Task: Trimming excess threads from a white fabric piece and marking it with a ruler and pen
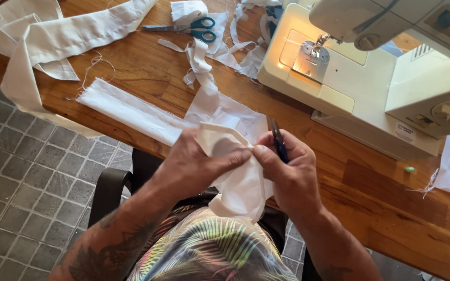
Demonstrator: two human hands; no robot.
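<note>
Right now you have a small piece of white fabric (235,177) pinched between both hands, held over your lap just at the near edge of the table (381,208). Your left hand (196,166) is closed on the folded upper edge of the piece, thumb and fingers pressing it flat. Your right hand (287,174) grips the same edge from the other side, and it also holds a small dark snipping tool (278,141) that sticks up between the fingers.

As for progress, my judgement is that the cutting is largely behind you and the sewing is partway: the piece in your hands looks folded and partly shaped, while the needle plate of the sewing machine (371,83) is bare, lamp lit, with nothing under the foot. Whether the seam on this piece is finished I cannot tell.

Counting what lies out: one sewing machine, one pair of teal-handled scissors (194,28) at the far side of the table, one snipping tool in your right hand. One long white strip (126,109) lies flat just beyond your left hand, one wide band of cloth (53,41) drapes over the table's left end, and a loose heap of narrow offcuts (230,47) sits near the scissors, too tangled to count. One small green bit (409,169) lies right of the machine.
</note>
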